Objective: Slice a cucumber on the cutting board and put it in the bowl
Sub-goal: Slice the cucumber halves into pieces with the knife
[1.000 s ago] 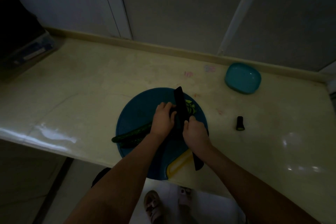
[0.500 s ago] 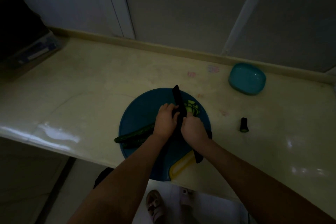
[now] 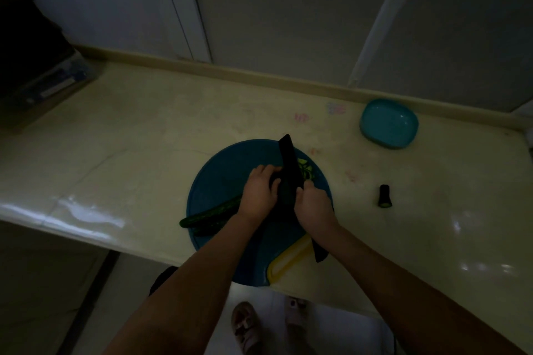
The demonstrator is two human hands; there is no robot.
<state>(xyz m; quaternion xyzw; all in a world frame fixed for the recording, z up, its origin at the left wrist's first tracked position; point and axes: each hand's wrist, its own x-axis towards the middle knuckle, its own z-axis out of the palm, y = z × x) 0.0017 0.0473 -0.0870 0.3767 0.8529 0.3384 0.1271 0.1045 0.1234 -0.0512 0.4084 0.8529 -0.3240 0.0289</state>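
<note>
A dark green cucumber (image 3: 212,215) lies across the round blue cutting board (image 3: 219,176); its left end hangs over the board's edge. My left hand (image 3: 258,193) grips the cucumber, fingers curled over it next to the blade. My right hand (image 3: 313,206) holds the handle of a black knife (image 3: 290,161), whose blade stands on the cucumber and points away from me. Several pale green slices (image 3: 307,171) lie to the right of the blade. The teal bowl (image 3: 388,124) sits at the back right of the counter, apart from both hands.
A cut cucumber end (image 3: 384,196) lies on the counter right of the board. The board has a yellow handle (image 3: 288,261) over the counter's front edge. A dark box with a label (image 3: 49,81) stands at the far left. The wall runs close behind.
The knife's tip has dipped and come back up over the cucumber. My hands stay together at the same spot on the board. The camera has shifted a little.
</note>
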